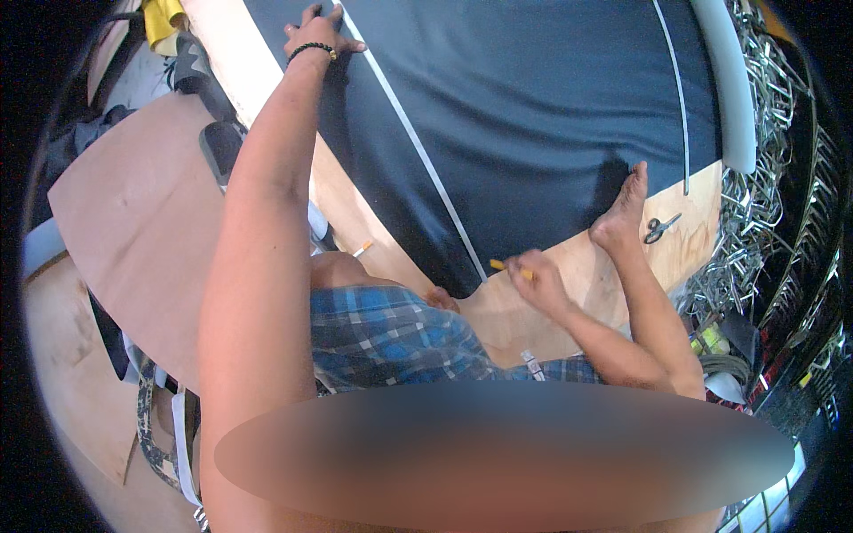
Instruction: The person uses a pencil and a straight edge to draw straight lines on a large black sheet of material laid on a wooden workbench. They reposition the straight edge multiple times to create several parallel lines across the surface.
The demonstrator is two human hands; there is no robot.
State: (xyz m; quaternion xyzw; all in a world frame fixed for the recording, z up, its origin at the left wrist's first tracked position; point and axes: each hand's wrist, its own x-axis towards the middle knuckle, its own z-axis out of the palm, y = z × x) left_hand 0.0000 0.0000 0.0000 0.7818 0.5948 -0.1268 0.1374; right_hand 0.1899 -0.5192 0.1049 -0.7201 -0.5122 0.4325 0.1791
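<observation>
My left hand (320, 37), wearing a dark beaded bracelet, is stretched out at the far end of a long, thin, light straightedge (410, 133). Its fingers are spread and press on the straightedge and the black fabric (524, 98) beneath. The straightedge runs diagonally across the fabric to its near edge. Close to that near end, my right hand (544, 286) is closed around a yellow pencil-like stick (500, 265), slightly blurred. The stick's tip points left, toward the straightedge. The fabric lies on a pale wooden board (569, 289), with several soft wrinkles toward the right.
Dark-handled scissors (657, 232) lie on the board beside my bare foot (622, 213). A second thin strip (680, 107) rests along the fabric's right side. A cigarette (362, 250) lies at the board's left edge. Tangled metallic strips (766, 115) pile up at the right; brown sheet material (142, 222) is at left.
</observation>
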